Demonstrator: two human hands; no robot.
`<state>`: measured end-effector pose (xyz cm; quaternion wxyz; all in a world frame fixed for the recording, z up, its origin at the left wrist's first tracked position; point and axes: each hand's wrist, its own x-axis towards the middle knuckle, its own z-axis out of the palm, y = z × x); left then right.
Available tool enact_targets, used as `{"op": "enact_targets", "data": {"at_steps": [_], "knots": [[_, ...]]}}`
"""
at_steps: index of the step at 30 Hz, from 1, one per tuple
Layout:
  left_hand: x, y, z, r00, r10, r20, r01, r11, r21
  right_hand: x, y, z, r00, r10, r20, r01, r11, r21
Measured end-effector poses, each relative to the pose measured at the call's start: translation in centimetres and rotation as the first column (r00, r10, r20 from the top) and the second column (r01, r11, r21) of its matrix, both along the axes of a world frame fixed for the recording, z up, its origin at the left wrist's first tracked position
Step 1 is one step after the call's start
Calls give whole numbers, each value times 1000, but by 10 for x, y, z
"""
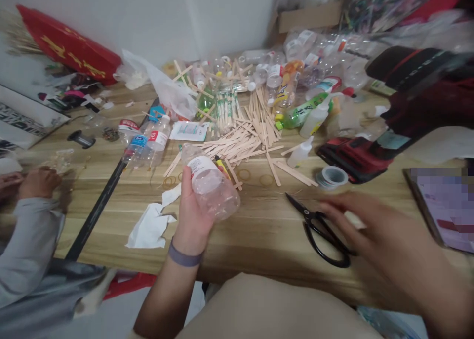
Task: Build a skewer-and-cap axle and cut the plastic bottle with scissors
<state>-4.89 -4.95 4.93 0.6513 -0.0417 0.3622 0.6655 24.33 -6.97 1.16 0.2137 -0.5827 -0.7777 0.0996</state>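
Note:
My left hand is wrapped round a clear plastic bottle with a white and red label, held tilted above the table. Over the right part of the table is my right hand, blurred by motion. Its fingertips are by black-handled scissors, which lie with the blades pointing away to the left. Whether the fingers touch them I cannot tell. A small pale piece shows below the fingers, its kind unclear. White tissue lies left of my left wrist.
Wooden sticks are heaped mid-table, with plastic bottles behind. Glue bottles, a grey tape roll, a red-black cordless drill and a phone or tablet stand right. At far left is another person's hand.

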Motion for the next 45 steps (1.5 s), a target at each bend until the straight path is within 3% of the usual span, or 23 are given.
{"op": "enact_targets", "data": {"at_steps": [4,7,12,18,21,24,26,29,33,37,42,45], "knots": [[-4,11,4,1000,18,23,-17,999,-31,8,-23,-49,992,69,108,-66,997,-29],[-6,17,2,1000,-9,21,9,1000,-3,7,-35,-65,986,40,164,-39,999,-11],[-9,22,0,995,-94,-24,95,995,11,-11,-24,-58,988,87,130,-84,996,-31],[-6,18,1,996,-91,-9,91,995,49,-15,-16,-42,990,37,-138,-71,965,-254],[2,8,-6,991,-131,-25,133,987,94,-19,-15,-26,927,-40,-373,-109,923,-370],[17,-5,-17,966,-253,-62,259,956,140,-35,-10,-13,800,-163,-578,-63,934,-351],[29,-14,-23,924,-380,-43,382,906,184,-50,-5,-11,744,-188,-641,-20,953,-303],[43,-24,-29,878,-478,-9,463,846,264,-69,2,-16,731,-132,-669,-77,959,-274],[50,-31,-35,859,-511,-20,487,807,333,-78,3,-28,714,-91,-694,-220,912,-346],[51,-35,-39,858,-514,-8,488,809,328,-74,1,-32,683,-90,-725,-293,875,-385],[53,-38,-36,856,-517,13,484,809,333,-71,-1,-25,649,-50,-759,-400,827,-396],[49,-41,-27,843,-538,1,501,786,361,-71,-4,-24,679,-15,-734,-379,849,-367]]}}
